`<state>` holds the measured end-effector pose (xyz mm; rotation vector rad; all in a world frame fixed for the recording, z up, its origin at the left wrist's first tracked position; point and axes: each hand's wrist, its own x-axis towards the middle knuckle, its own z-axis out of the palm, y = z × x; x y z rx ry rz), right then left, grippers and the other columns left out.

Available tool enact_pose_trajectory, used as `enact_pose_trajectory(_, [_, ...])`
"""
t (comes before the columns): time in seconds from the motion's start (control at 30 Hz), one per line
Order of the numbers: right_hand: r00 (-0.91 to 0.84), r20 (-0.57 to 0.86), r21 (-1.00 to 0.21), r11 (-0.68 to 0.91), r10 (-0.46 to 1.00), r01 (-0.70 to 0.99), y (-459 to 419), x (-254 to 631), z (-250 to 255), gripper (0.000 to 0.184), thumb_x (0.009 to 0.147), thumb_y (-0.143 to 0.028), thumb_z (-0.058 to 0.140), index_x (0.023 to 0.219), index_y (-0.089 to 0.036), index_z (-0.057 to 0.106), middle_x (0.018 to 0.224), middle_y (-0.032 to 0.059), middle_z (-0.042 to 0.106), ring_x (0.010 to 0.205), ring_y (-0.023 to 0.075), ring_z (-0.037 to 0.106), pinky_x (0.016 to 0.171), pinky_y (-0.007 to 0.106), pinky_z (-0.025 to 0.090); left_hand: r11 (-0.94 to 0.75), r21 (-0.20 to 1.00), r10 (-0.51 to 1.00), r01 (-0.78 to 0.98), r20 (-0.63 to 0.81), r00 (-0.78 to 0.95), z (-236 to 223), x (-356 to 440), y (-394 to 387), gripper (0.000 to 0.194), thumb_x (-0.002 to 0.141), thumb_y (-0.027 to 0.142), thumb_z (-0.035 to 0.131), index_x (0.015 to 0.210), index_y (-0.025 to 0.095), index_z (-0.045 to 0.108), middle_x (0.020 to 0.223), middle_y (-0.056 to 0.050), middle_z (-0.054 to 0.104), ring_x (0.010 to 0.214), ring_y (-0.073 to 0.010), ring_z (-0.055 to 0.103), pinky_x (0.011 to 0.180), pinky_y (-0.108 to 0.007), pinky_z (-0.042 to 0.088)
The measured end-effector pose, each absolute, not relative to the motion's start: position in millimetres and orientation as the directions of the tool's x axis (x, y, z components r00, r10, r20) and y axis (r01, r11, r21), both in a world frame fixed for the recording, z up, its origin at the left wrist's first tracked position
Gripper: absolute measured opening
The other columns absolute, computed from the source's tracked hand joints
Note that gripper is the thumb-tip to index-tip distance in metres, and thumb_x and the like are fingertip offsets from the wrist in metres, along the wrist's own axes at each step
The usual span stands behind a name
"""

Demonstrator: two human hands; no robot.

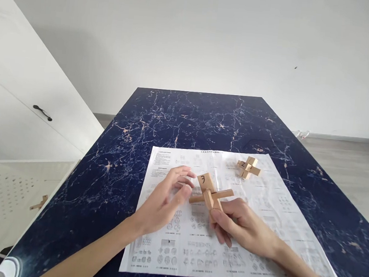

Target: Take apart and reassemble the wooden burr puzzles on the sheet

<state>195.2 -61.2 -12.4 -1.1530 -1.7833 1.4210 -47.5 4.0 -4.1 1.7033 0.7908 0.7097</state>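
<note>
A wooden interlocking puzzle [210,194] with a dark "3" marked on its upper block is gripped at its lower end by my right hand [241,224]. Its crossing bars stick out to the left and right. Just left of it, my left hand [167,202] is half curled with fingers apart, close to the left bar and holding nothing. Beneath both hands lies a printed instruction sheet [164,171] with many small diagrams. On the sheet's upper right rests a second wooden puzzle [249,167], marked "2".
The table [186,121] has a dark blue marbled top. A white perforated surface [6,195] at the left, below table level, carries another wooden puzzle piece [39,203]. Beyond it stands a white cabinet [23,79] with a black handle. A pale wall [207,40] rises behind the table.
</note>
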Motion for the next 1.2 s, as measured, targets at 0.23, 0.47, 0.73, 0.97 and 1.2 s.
enact_pose_trajectory(0.23, [-0.496,0.064,-0.905,0.259,0.866,0.336,-64,193,-10,0.051,0.114,-0.043,0.042,0.07,-0.021,0.057,0.058,-0.0003,0.063,0.051,0.0116,0.051,0.054,0.026,0.04,-0.011,0.999,0.626,0.05,-0.032,0.779,2,-47,4,0.088,0.088,0.079,0.071,0.153,0.025,0.048,0.14,-0.017,0.067,0.132,-0.036,0.066,0.116,-0.058,0.05])
enact_pose_trajectory(0.47, [-0.456,0.189,-0.801,0.405,0.87,0.44,-65,189,-13,0.043,0.109,-0.031,0.048,0.067,-0.023,0.04,0.055,-0.0058,0.041,0.049,0.0105,0.034,0.051,0.028,0.028,-0.04,0.995,0.642,0.091,-0.044,0.765,4,-47,3,0.079,0.082,0.048,0.088,0.15,0.026,0.054,0.143,-0.014,0.066,0.133,-0.0365,0.066,0.115,-0.059,0.052])
enact_pose_trajectory(0.73, [-0.475,0.209,-0.764,0.446,0.855,0.467,-67,187,-16,0.043,0.11,-0.03,0.045,0.068,-0.023,0.044,0.059,-0.0032,0.049,0.053,0.0119,0.039,0.054,0.03,0.029,-0.051,0.99,0.629,0.13,-0.069,0.774,6,-45,4,0.076,0.077,0.036,0.087,0.145,0.027,0.057,0.134,-0.011,0.069,0.123,-0.0339,0.069,0.111,-0.056,0.054])
enact_pose_trajectory(0.97, [-0.497,0.271,-0.658,0.535,0.824,0.53,-69,185,-17,0.046,0.115,-0.033,0.043,0.07,-0.023,0.047,0.06,-0.0027,0.052,0.051,0.0117,0.039,0.053,0.03,0.028,-0.043,0.988,0.631,0.149,-0.088,0.771,9,-44,4,0.072,0.074,0.038,0.09,0.138,0.025,0.061,0.128,-0.01,0.069,0.114,-0.0303,0.07,0.104,-0.051,0.056])
enact_pose_trajectory(1.2, [-0.519,0.322,-0.605,0.594,0.792,0.531,-67,183,-18,0.047,0.116,-0.037,0.044,0.073,-0.022,0.052,0.062,-0.0012,0.058,0.05,0.0119,0.046,0.053,0.029,0.03,-0.022,0.996,0.627,0.089,-0.056,0.777,5,-41,0,0.072,0.073,0.036,0.09,0.138,0.024,0.061,0.129,-0.01,0.069,0.118,-0.0329,0.069,0.105,-0.053,0.056])
